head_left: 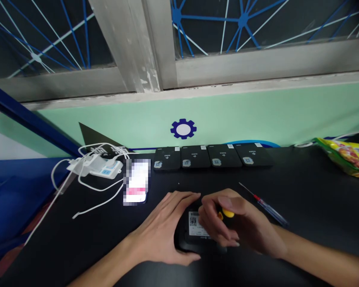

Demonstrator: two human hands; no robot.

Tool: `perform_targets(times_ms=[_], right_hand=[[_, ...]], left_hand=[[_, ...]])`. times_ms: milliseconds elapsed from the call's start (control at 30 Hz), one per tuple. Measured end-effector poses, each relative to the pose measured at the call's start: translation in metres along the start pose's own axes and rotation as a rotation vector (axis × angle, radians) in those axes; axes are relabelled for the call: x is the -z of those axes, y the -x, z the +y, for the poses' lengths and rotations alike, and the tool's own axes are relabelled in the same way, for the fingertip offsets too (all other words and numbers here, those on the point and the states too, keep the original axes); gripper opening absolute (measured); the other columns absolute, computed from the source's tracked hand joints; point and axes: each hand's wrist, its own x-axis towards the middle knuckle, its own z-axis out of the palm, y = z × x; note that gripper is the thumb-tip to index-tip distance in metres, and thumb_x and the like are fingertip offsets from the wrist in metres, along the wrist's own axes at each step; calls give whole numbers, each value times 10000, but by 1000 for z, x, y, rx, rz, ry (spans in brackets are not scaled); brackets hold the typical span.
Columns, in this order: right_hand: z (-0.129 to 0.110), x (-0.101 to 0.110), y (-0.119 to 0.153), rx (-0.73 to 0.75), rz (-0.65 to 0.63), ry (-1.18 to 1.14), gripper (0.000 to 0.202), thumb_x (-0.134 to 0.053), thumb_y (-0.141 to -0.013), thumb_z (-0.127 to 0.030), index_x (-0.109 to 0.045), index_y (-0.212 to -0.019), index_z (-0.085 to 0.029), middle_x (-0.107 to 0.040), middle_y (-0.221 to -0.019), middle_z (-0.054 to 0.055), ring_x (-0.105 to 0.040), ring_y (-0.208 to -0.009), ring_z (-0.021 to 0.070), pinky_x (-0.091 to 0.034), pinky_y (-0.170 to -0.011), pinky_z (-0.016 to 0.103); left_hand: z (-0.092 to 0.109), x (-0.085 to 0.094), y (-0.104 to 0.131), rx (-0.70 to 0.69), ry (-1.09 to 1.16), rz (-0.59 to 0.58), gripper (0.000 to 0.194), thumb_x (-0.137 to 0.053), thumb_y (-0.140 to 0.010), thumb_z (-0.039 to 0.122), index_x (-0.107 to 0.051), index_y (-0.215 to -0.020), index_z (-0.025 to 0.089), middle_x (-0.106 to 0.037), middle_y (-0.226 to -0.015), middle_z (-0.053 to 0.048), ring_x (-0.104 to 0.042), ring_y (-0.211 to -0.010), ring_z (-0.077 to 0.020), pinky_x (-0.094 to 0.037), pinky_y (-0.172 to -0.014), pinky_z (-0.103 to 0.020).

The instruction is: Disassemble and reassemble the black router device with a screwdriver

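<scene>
A black rectangular device (184,239) with rounded edges lies on the table, a white QR-code label (194,223) facing up. My left hand (164,231) grips it from the left, thumb at the near edge and fingers along the far edge. Above the device's right part, my right hand (224,219) is closed round what looks like a screwdriver (228,213) with a yellow and black handle. Its tip is hidden behind my fingers. To the right lies another screwdriver (269,209), with a clear handle, a red collar and a thin shaft.
Several flat black devices (194,157) stand in a row by the green wall. A lit phone (137,181) lies left of them, beside a white power strip (107,167) with tangled white cables (100,205). At the far right is a colourful snack bag (350,157).
</scene>
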Motion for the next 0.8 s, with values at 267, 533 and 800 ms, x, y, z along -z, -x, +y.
perform_targets(times_ms=[267, 533, 800], right_hand=[[-3, 3, 2, -54, -58, 38, 488, -627, -1037, -499, -683, -727, -126, -485, -561, -30, -350, -445, 92, -247, -478, 250], [-7, 5, 4, -137, -116, 52, 428, -771, -915, -495, -680, -691, -142, -523, -541, -27, -365, -429, 89, -243, -457, 235], [-8, 14, 0, -236, -175, 106, 396, -852, -861, -482, -709, -733, -136, -615, -621, 1, -493, -537, 117, -341, -543, 249]], left_hand=[[-4, -3, 3, 52, -3, 43, 1237, -993, -682, 382, -270, -1684, 331, -532, -1636, -177, -550, -1499, -476, -372, -1255, -781], [-8, -5, 3, 70, 34, 65, 1267, -997, -712, 346, -202, -1698, 363, -522, -1649, -170, -561, -1494, -455, -491, -1211, -689], [-5, -2, 2, -28, -19, 74, 1100, -967, -779, 332, -327, -1674, 305, -478, -1715, -168, -479, -1582, -429, -451, -1272, -662]])
